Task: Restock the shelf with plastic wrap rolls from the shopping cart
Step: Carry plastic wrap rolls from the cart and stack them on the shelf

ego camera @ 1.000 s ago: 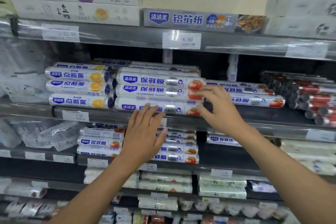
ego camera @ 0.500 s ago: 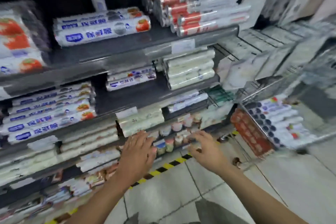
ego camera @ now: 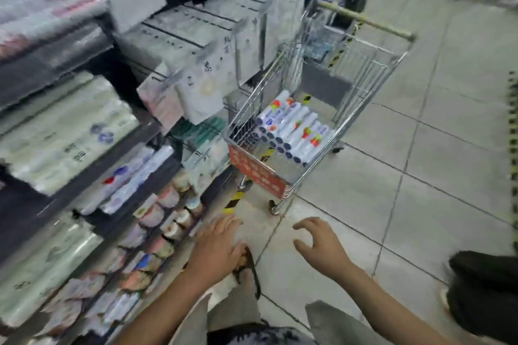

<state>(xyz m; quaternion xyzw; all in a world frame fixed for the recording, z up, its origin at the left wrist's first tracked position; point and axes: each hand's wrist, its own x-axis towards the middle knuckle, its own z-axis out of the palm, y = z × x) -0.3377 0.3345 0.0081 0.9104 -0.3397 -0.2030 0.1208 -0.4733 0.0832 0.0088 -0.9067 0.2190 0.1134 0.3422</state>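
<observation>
A metal shopping cart (ego camera: 372, 64) stands on the tiled floor to the right of the shelves, with a red sign on its front. Several white plastic wrap rolls (ego camera: 291, 131) with dark end caps and tomato pictures lie stacked inside it. My left hand (ego camera: 217, 249) hangs low with fingers straight, holding nothing. My right hand (ego camera: 319, 246) is beside it, fingers spread and loosely curved, also holding nothing. Both hands are well short of the cart. The shelf (ego camera: 92, 159) on the left is blurred; a few similar rolls (ego camera: 131, 176) lie on a lower level.
Small round containers (ego camera: 168, 221) line the lowest shelves. Hanging packets (ego camera: 196, 92) jut out beside the cart. Yellow-black tape (ego camera: 232, 200) marks the floor at the shelf base. A dark shape (ego camera: 485, 291) sits at the right edge. My sandalled foot (ego camera: 248, 272) shows under my left hand.
The view has swung from the shelf of stacked rolls down and right to the cart. Both hands have left the rolls on the shelf and dropped low, holding nothing.
</observation>
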